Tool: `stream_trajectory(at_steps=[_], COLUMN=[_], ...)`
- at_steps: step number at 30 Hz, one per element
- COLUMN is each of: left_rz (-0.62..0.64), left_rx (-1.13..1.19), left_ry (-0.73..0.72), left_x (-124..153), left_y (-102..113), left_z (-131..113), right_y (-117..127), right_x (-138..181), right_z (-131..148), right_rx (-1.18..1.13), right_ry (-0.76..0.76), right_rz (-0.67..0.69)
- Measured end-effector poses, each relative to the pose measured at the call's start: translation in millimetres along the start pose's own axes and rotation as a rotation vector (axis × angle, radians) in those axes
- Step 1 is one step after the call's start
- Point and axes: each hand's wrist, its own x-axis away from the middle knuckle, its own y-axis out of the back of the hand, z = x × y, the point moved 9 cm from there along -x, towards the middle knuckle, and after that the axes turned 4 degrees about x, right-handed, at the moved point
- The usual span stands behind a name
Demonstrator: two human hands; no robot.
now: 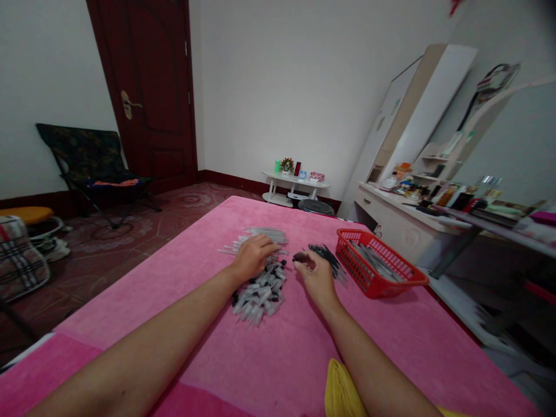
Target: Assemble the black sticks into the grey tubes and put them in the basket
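Note:
My left hand (255,256) is closed, palm down, at the near side of a bundle of thin clear tubes (267,233) that look like pen barrels. Its fingertips point right, and whatever they grip is hidden or too small to name. Below it lies a heap of clear pen caps (260,295) with black parts among them. To the right, my right hand (317,275) pinches a small black piece (295,259) between thumb and finger, just above the pink cloth. Beyond that hand is a bunch of thin dark sticks (328,258) like pen refills.
A red plastic basket (369,282) holding long thin grey pieces stands on the pink-covered table (174,301) at right. Yellow cloth (341,391) lies by my right forearm. Further off are a cluttered dresser (386,214), a low white stand (278,197) and a folding chair (93,153).

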Motion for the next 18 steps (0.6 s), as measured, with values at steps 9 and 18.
stream_trajectory(at_steps=[9,18], left_rz=[0.045,0.060], left_rx=[-0.028,-0.063], left_ry=[-0.049,-0.098], left_x=[-1,-2], left_y=[-3,-6], left_z=[-10,-15], right_y=[2,2], right_x=[0,0], right_z=[0,-2], right_rx=[0.033,0.112], right_ry=[0.028,0.094], right_rz=[-0.006,-0.029])
